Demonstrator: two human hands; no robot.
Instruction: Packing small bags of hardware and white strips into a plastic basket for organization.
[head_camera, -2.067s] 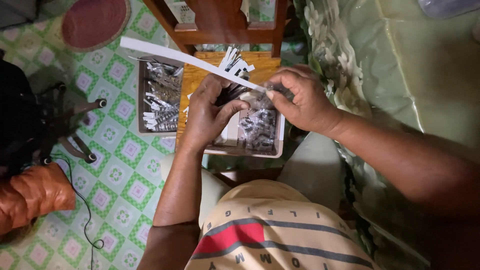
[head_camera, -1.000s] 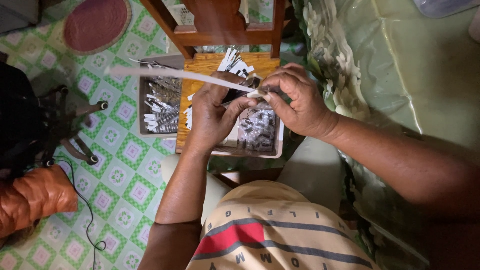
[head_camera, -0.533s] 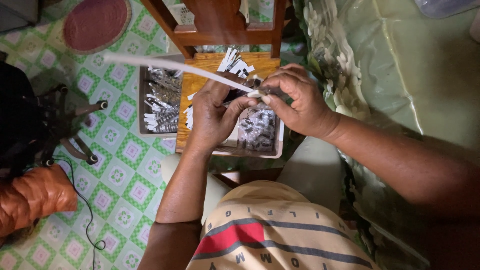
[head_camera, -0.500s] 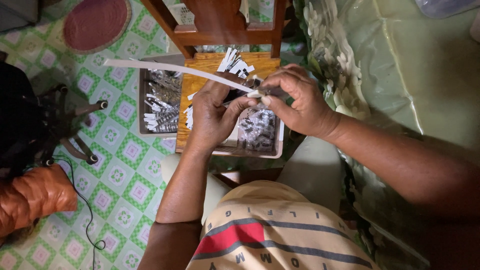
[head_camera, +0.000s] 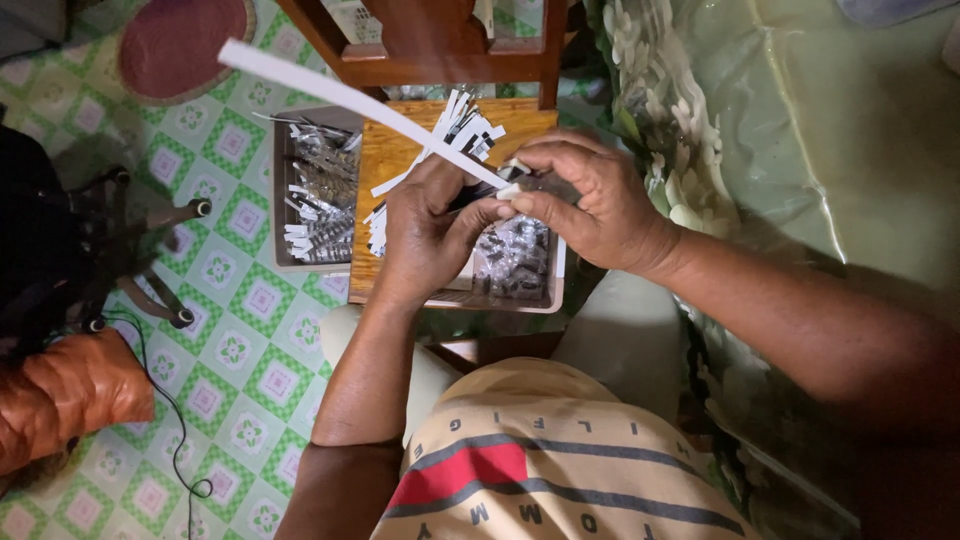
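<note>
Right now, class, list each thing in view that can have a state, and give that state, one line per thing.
Left hand: closed, pinching the white strip's near end.
Right hand: closed in a grip at the same end.
White strip: held up, slanting away to the left.
Tray: open, holding small dark pieces.
Loose paper strips: lying in a pile on the wooden board.

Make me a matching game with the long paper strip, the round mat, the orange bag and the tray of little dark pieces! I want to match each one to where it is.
Things:
1. long white paper strip
2. round reddish mat
3. orange bag
4. tray of small dark pieces

Places:
A. on the tiled floor, lower left
B. pinched between the left hand and the right hand
C. left of the wooden board
D. on the floor, upper left

Pairs: 1-B, 2-D, 3-A, 4-C
</note>
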